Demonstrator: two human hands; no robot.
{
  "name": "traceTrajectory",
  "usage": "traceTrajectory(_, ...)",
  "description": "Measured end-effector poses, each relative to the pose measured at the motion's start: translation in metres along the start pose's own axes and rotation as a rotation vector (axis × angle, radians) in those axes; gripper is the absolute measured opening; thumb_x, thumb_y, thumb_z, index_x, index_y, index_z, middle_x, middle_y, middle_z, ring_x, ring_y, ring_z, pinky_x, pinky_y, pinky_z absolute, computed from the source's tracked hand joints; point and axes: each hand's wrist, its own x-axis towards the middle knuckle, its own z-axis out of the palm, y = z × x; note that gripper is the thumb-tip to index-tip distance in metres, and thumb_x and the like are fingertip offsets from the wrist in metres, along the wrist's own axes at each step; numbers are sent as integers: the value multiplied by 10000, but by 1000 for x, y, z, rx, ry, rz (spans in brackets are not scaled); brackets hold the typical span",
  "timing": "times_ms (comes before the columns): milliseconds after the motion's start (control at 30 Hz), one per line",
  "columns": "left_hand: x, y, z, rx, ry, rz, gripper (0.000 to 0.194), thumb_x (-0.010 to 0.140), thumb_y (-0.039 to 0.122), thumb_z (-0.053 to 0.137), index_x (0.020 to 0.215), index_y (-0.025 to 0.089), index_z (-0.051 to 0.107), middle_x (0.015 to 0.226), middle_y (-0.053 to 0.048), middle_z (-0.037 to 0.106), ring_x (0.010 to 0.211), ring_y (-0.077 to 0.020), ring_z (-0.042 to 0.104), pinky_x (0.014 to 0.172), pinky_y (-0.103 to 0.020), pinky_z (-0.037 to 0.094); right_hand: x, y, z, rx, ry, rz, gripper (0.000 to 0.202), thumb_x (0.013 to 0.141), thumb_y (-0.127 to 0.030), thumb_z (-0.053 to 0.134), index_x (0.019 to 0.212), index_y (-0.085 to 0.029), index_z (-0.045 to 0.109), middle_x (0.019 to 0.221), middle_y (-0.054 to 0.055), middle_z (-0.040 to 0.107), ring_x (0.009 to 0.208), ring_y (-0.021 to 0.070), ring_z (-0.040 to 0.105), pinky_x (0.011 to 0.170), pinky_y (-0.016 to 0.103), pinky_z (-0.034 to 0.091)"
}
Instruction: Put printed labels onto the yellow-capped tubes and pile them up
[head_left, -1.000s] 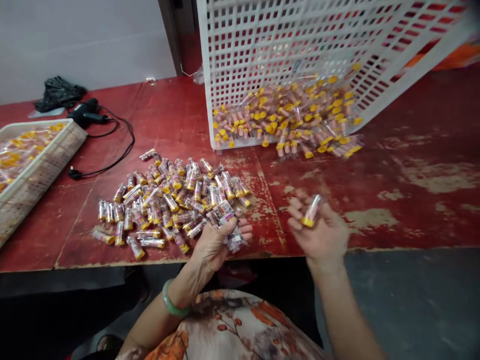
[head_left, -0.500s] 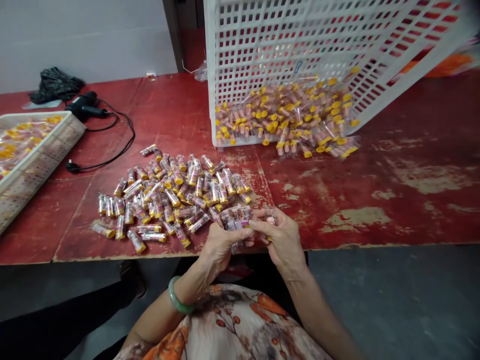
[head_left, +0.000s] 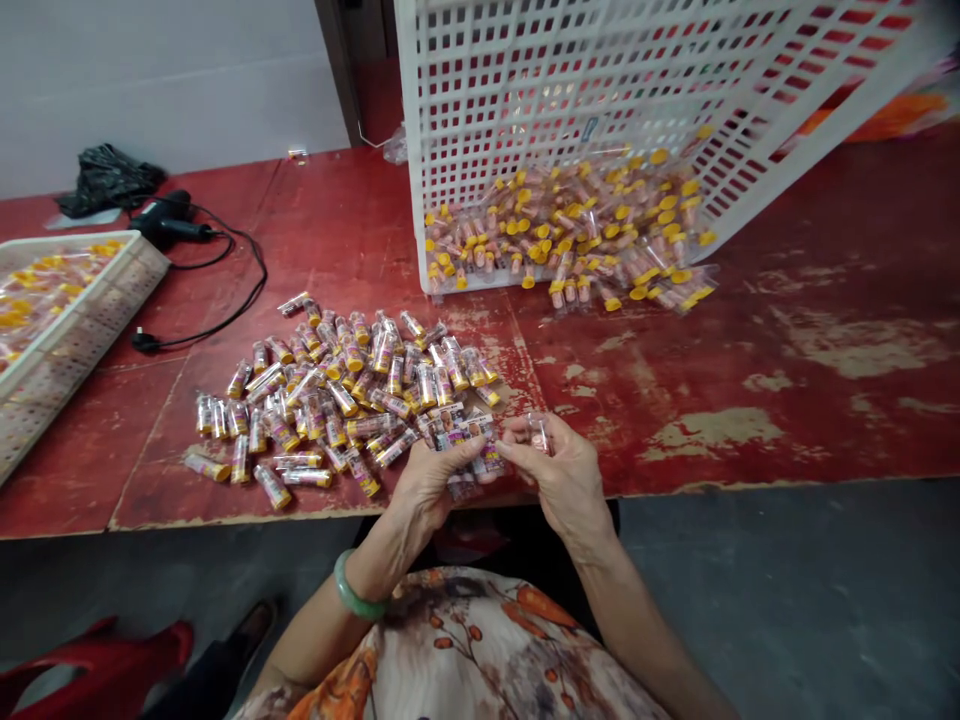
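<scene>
Table: a red tabletop (head_left: 675, 370), its paint worn to pale patches, runs across in front of me, with a pale wall (head_left: 187, 80) behind its left part.
Left hand: my left hand (head_left: 424, 490) is closed, thumb on top, pinching a fanned bunch of printed sleeves (head_left: 469, 440) just above the near table edge.
Right hand: my right hand (head_left: 562, 480) is curled around one clear tube (head_left: 538, 435), its thumb and forefinger at the right edge of the bunch; I cannot tell whether they grip a sleeve.
Pile: labelled tubes (head_left: 337, 390) with yellow ends lie jumbled on the table, beside and beyond my left hand.
Crate: a white slatted crate (head_left: 442, 120) stands beyond my hands, its open side toward me; yellow-capped tubes (head_left: 585, 220) are heaped inside and spill over its lower edge onto the table.
Far left: a shallow white basket (head_left: 97, 305) holds more yellow-capped pieces; near it lie a black corded tool (head_left: 169, 218) and a crumpled black bag (head_left: 112, 180).
Wrist: a green bangle (head_left: 354, 590) circles my left one.
Floor: a red stool (head_left: 105, 660) and a dark trouser leg (head_left: 206, 670) show at lower left.
</scene>
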Motion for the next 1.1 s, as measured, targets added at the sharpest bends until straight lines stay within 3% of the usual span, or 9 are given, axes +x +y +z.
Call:
traceTrajectory(100,-1,1,3,-6,97,73,442,506,212,863,899,110,689,841,-96,734,669,-204,681,667,-339,573,-10,-5,-19,15,-158,-4,334,776,-356,654,1074,-210,611,864,13,538,592,78,463,444,197,368)
traceTrajectory(200,-3,3,6,-26,136,97,419,502,228,865,863,95,700,806,-93,735,663,-203,679,683,-339,564,-26,-8,-37,-206,-266,-141,350,872,-342,527,1204,-248,587,931,38,524,704,122,533,564,257,466)
traceTrajectory(333,-6,2,10,-67,116,75,347,516,241,861,788,91,706,744,-78,728,644,-189,670,710,-337,550,-46,-3,-41,-631,-180,-551,363,841,-224,573,1203,-257,570,1040,55,583,927,183,592,815,323,504)
traceTrajectory(433,-9,1,12,-84,59,78,327,542,251,849,797,107,703,765,-67,730,630,-180,663,685,-326,540,-50,1,-33,-704,-108,-799,313,798,-129,605,1093,-228,571,979,61,613,904,192,601,792,339,516)
traceTrajectory(567,-12,-1,14,-99,-5,60,318,576,248,832,829,108,702,813,-66,731,652,-171,661,690,-304,531,-47,1,-25,-753,-62,-962,330,773,-49,604,1058,-210,561,934,79,618,857,199,597,742,368,527)
traceTrajectory(667,-14,-3,14,-101,-15,93,310,601,249,817,855,115,701,830,-67,732,693,-181,670,724,-316,530,-47,0,-22,-804,-22,-1026,363,755,-25,616,1068,-200,563,933,94,622,861,208,600,739,383,536)
traceTrajectory(867,-16,-8,15,-103,91,184,362,535,257,852,830,127,689,805,-49,721,668,-171,662,718,-330,538,-51,6,-16,-883,4,-1063,403,751,-24,623,1111,-197,571,943,104,632,860,214,612,745,379,550)
traceTrajectory(1100,-18,-11,8,-45,114,82,375,523,286,856,799,110,673,681,-38,689,525,-157,624,534,-298,534,-47,16,-10,-826,12,-980,319,778,-76,623,1065,-193,550,940,99,623,866,207,620,755,363,559)
